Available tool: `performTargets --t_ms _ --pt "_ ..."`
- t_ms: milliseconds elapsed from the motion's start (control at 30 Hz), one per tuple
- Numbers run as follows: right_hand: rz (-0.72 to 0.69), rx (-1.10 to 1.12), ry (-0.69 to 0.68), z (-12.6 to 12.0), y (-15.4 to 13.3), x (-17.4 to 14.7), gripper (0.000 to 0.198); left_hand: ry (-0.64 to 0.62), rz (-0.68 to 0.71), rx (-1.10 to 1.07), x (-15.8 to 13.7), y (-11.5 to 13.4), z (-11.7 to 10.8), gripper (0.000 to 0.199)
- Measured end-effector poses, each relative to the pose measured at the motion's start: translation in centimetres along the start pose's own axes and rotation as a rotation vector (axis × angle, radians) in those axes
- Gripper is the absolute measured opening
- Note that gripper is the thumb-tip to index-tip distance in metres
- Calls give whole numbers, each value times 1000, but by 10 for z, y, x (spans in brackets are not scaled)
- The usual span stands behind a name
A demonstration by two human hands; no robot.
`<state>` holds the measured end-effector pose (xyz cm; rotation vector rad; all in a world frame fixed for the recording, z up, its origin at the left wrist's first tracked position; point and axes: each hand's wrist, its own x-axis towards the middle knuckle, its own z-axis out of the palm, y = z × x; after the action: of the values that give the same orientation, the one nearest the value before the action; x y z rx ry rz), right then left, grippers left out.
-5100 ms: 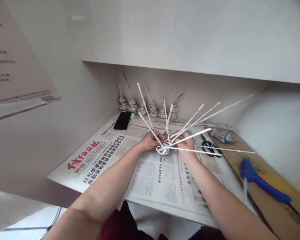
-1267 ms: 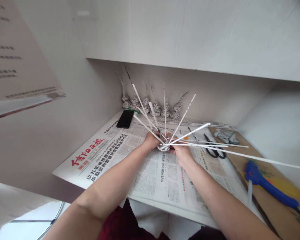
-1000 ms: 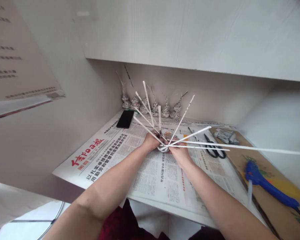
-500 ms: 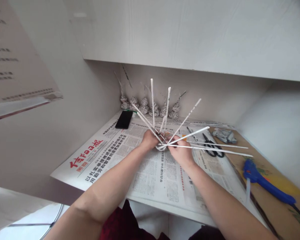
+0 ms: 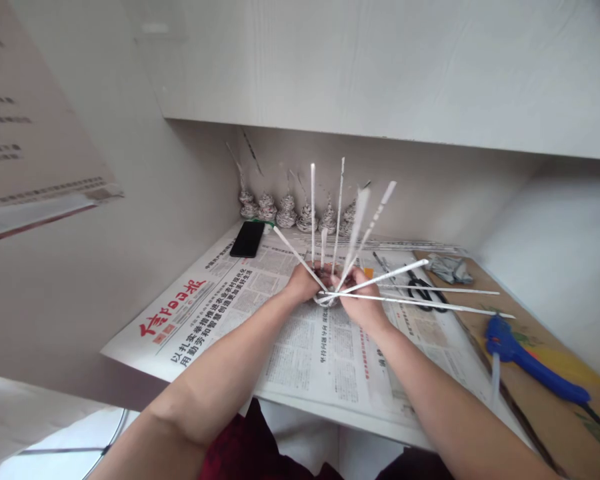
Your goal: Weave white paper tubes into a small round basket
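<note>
Newspaper (image 5: pixel 260 313) covers the table (image 5: pixel 130 377) beneath both hands. The left hand (image 5: pixel 304 283) and right hand (image 5: pixel 361 301), close together, clasp the woven paper piece (image 5: pixel 326 298); wall behind, open edge nearest.

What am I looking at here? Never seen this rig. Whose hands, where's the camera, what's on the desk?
No machine: one person's bare hands, filmed from a head-worn camera looking forward and down. The left hand and right hand together grip a small woven paper piece with thin paper rods fanning out. Beneath is a newspaper on the desk. At the back stand little woven paper cones and a phone; to the right lie scissors and a blue glue gun.
</note>
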<state>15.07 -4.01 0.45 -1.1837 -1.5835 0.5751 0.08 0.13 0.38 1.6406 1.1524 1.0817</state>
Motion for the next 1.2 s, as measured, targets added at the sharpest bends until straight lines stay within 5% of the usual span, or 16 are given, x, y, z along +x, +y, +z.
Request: performTargets --t_ms 167,400,533,867,1200 --pt "179 -4 91 -6 4 6 34 17 -69 -45 1 4 0 27" --pt "-165 -515 -98 -15 -2 4 13 73 -61 1 2 -2 -1 19" --pt "-169 -620 -160 -13 2 5 12 99 -55 12 3 -6 0 15" --pt "79 -475 -229 -12 7 7 31 166 -30 -39 6 -10 1 10" --pt "14 -422 -201 -9 12 5 25 141 30 4 7 -10 -1 7"
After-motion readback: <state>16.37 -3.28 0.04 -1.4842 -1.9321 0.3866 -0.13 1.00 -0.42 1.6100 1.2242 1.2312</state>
